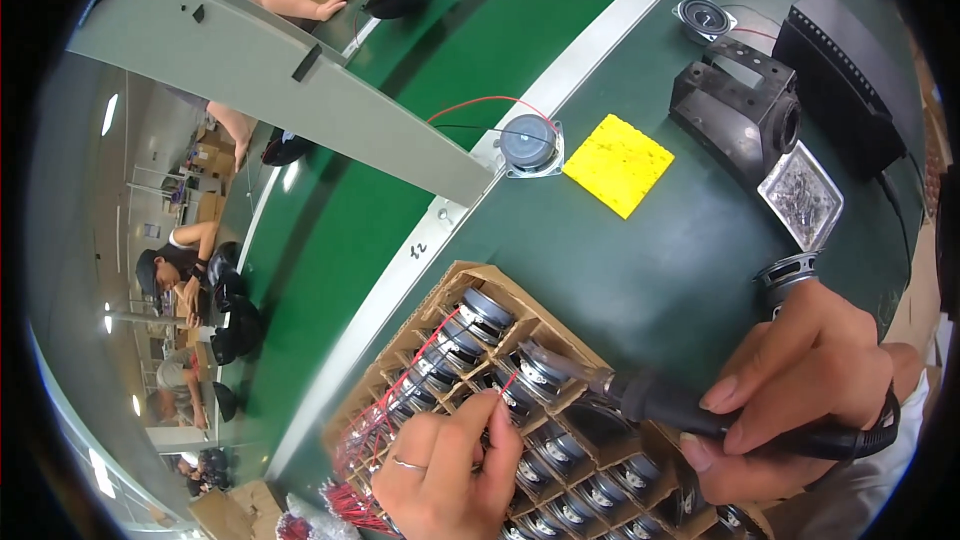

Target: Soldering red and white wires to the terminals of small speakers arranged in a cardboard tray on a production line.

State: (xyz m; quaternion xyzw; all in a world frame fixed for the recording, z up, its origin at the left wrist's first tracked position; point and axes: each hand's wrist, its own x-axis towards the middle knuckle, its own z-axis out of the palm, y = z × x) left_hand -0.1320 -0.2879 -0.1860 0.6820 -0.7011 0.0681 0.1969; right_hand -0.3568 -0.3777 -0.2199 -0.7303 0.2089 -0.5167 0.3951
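Our right hand [815, 380] grips iron [668, 403], fingers curled round; our left hand [450, 460] pinches red wire [509, 383], fingertips closed, by speakers [487, 312].

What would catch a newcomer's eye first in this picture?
Probably the bright yellow sponge, lying on the dark green bench above the partitioned cardboard box of speakers. Next, at that box, the right hand holds a black-handled soldering iron while the left hand pinches a thin red wire.
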